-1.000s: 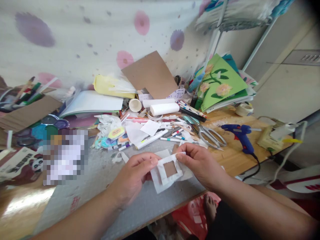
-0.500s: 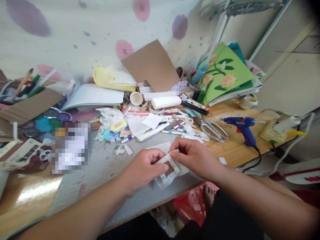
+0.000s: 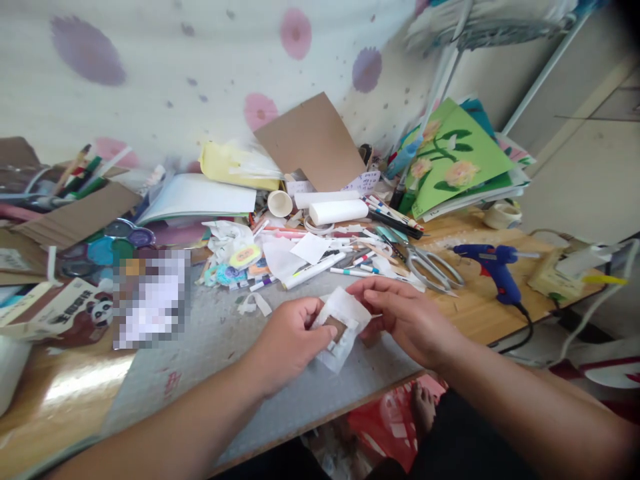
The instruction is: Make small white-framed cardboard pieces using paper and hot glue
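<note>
My left hand (image 3: pixel 297 337) is closed on a small piece of brown cardboard (image 3: pixel 337 329) with white tissue-like paper (image 3: pixel 345 301) around it, the thumb pressing on its face. The paper's edges frame the bare cardboard, and its corners stick out. Close to the paper's right corner is my right hand (image 3: pixel 407 313), fingers curved and apart, with nothing visible gripped. Whether its fingertips touch the paper I cannot tell.
Pens and paper scraps (image 3: pixel 310 248) lie heaped behind my hands. Silver scissors (image 3: pixel 434 267) and a blue glue gun (image 3: pixel 493 260) are to the right. A panda-printed box (image 3: pixel 60 310) stands left, on the wooden table beside the grey mat (image 3: pixel 200 373).
My right hand has let go of the paper's edge and moved slightly right. The paper now stands spread out around the cardboard, which stays in my left hand. The view has shifted slightly.
</note>
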`<move>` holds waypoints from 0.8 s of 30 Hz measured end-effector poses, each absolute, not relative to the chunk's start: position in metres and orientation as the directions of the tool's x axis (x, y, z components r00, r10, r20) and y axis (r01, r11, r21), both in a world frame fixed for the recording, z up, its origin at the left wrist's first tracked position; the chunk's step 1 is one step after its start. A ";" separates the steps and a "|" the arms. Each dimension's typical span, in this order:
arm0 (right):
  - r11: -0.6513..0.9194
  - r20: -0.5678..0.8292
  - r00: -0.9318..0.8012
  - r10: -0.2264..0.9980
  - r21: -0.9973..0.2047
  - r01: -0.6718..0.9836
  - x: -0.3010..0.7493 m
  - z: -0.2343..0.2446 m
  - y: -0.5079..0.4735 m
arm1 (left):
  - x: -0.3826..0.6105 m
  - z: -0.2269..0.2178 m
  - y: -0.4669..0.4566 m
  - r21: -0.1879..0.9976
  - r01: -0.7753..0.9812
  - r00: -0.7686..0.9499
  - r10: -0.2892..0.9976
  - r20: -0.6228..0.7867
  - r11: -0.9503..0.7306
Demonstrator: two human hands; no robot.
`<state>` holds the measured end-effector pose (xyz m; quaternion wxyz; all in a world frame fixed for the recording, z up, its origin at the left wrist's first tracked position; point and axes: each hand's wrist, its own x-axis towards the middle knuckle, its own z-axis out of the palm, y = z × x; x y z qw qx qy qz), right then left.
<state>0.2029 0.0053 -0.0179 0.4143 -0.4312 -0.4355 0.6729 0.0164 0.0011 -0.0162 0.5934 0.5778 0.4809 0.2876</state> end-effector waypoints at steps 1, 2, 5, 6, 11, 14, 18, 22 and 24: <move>-0.275 -0.218 -0.302 0.928 -0.948 -0.161 0.203 -0.019 0.004 | 0.016 -0.016 0.002 0.968 0.178 0.350 0.908 -0.231 0.178; -0.261 -0.211 -0.326 0.922 -0.958 -0.119 0.203 -0.020 0.002 | 0.016 -0.016 0.002 0.973 0.144 0.328 0.918 -0.221 0.183; -0.173 -0.186 -0.361 0.914 -0.983 0.069 0.199 -0.021 -0.002 | 0.015 -0.018 0.004 0.980 0.076 0.283 0.938 -0.199 0.185; -0.145 -0.181 -0.352 0.918 -0.981 0.126 0.198 -0.021 -0.003 | 0.015 -0.019 0.005 0.980 0.066 0.278 0.940 -0.200 0.189; -0.071 -0.147 -0.325 0.934 -0.970 0.235 0.193 -0.019 -0.003 | 0.016 -0.020 0.005 0.971 0.047 0.278 0.931 -0.239 0.235; -0.023 -0.122 -0.335 0.934 -0.959 0.282 0.193 -0.017 -0.003 | 0.016 -0.018 0.004 0.969 0.048 0.279 0.928 -0.248 0.244; 0.039 -0.077 -0.332 0.940 -0.943 0.331 0.192 -0.014 -0.005 | 0.015 -0.016 0.002 0.970 0.037 0.275 0.931 -0.239 0.239; 0.049 -0.074 -0.323 0.944 -0.934 0.355 0.190 -0.012 -0.006 | 0.015 -0.017 0.001 0.970 0.039 0.256 0.935 -0.244 0.242; 0.040 -0.087 -0.330 0.940 -0.933 0.358 0.190 -0.012 -0.007 | 0.016 -0.017 0.000 0.970 0.035 0.235 0.941 -0.242 0.240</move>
